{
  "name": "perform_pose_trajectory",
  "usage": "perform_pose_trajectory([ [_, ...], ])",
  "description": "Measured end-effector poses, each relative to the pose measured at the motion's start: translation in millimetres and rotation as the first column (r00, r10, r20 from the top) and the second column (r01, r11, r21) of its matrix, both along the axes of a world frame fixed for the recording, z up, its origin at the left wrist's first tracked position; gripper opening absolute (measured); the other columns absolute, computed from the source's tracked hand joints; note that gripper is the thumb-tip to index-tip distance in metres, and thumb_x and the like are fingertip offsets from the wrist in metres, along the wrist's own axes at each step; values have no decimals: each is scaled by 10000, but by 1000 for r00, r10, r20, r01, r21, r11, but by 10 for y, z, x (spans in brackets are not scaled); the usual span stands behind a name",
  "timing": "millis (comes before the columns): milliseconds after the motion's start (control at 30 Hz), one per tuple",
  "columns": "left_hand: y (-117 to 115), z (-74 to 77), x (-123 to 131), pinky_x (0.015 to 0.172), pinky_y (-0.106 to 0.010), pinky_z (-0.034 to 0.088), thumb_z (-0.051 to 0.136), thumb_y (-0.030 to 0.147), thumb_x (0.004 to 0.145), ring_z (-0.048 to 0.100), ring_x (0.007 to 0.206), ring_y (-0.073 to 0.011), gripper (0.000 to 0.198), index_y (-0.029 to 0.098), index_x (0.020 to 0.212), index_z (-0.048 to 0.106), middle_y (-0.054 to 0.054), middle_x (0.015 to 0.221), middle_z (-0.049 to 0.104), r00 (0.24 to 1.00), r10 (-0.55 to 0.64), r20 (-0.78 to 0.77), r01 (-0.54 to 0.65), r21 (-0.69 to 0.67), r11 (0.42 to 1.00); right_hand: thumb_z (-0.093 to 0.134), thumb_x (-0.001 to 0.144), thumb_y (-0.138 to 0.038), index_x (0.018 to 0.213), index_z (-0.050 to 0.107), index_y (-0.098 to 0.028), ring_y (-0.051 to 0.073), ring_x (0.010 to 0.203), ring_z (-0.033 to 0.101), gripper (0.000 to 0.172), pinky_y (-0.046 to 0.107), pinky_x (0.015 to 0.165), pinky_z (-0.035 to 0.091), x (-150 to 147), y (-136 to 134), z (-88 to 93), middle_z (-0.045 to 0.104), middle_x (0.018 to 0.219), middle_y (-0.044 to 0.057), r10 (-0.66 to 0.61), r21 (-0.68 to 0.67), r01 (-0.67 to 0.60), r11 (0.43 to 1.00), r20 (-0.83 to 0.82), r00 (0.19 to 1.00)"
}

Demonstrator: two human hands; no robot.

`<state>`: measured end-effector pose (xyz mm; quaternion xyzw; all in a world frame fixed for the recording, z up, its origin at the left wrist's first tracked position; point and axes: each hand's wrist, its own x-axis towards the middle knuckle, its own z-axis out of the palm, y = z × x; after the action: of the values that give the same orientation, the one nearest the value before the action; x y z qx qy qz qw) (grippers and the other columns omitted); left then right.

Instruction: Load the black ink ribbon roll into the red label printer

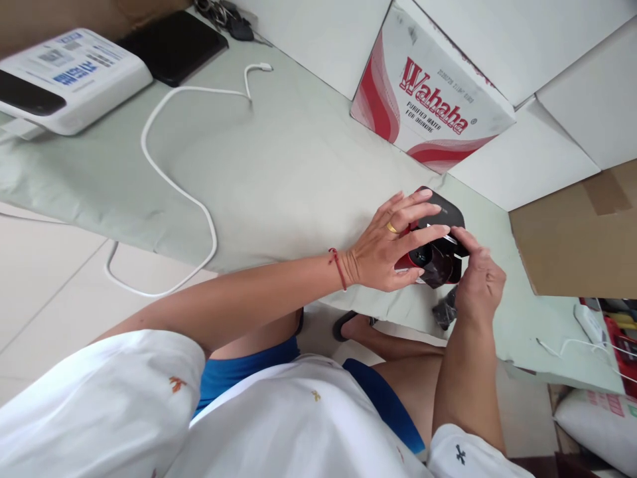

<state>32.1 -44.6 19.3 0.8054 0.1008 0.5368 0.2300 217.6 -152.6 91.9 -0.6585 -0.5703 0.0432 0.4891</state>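
Note:
A black and red device, whose exact kind I cannot make out, sits on the cloth-covered table between my hands. My left hand, with a gold ring and a red cord bracelet, grips it from the left; the fingers reach across its top and the thumb lies on the near side. At its right edge, my right hand pinches a black part, the other fingers curled. A dark glossy piece shows below the left fingers. Close to my right wrist lies a small black item in clear plastic.
A Wahaha water carton and white boxes line the back; a brown cardboard box stands right. On the left are a white device, a black phone-like slab, keys and a white cable hanging over the front edge.

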Motion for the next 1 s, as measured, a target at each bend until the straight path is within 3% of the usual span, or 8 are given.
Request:
perform_pose_trajectory([
  [100,22,23,-33,1420,-657,230,612,607,971,391,1701,-393,757,293,1641,451,-156,1742,509,992,-88,-90,86,-30,996,485,1153,-537,1293,843,-271,270,1444,701,468,615,1380,341,-6,-98,0,823,1379,57,25,-64,-18,998,110,994],
  [233,18,46,-39,1363,-590,373,550,669,1018,552,1590,-353,784,207,1642,436,-201,1617,652,984,-155,-88,143,-128,981,501,1162,-483,1271,852,-271,260,1431,714,425,603,1369,374,-27,-98,-11,830,1360,51,32,-45,-28,999,85,996],
  [333,4,80,-31,1352,-562,380,433,576,1096,658,1468,-302,623,208,1597,455,-143,1416,797,989,-143,-32,134,-196,971,515,1160,-469,1238,862,-259,265,1420,721,414,601,1351,413,-46,-93,-35,837,1343,55,30,-41,-26,999,84,996],
  [500,46,141,-14,1341,-580,380,395,480,1112,730,1336,-293,425,227,1398,583,-99,1251,856,990,-138,-27,126,-266,956,538,1146,-481,1235,863,-259,268,1436,710,403,598,1336,447,-27,-97,-57,828,1364,63,38,-72,-32,997,80,996],
  [667,121,142,-37,1247,-503,498,484,391,1073,769,1311,-273,336,227,1351,576,-111,1290,822,942,-319,107,335,-396,855,637,1104,-439,1267,849,-285,269,1443,706,309,605,1340,440,-42,-129,-16,817,1390,60,46,-99,-34,995,120,992],
  [800,213,66,-48,1390,-526,361,647,464,988,548,1600,-314,550,260,1485,526,-138,1615,632,935,-310,175,356,-484,800,651,1093,-341,1292,824,-312,272,1446,705,265,648,1374,366,-218,-260,16,802,1425,51,120,-98,-97,990,268,956],
  [867,282,-1,-17,1434,-558,274,727,478,891,371,1711,-348,734,287,1550,467,-134,1764,455,946,-262,192,325,-541,775,665,1076,-267,1300,813,-316,272,1435,713,273,639,1354,405,-306,-348,12,809,1412,53,168,-81,-148,986,344,924],
  [1000,385,-133,85,1452,-590,212,761,432,803,226,1767,-366,988,307,1669,302,-124,1848,286,937,-284,202,346,-642,685,673,1045,-173,1345,787,-329,265,1399,738,356,612,1312,481,-356,-500,-17,817,1393,49,186,-40,-186,982,408,894],
])
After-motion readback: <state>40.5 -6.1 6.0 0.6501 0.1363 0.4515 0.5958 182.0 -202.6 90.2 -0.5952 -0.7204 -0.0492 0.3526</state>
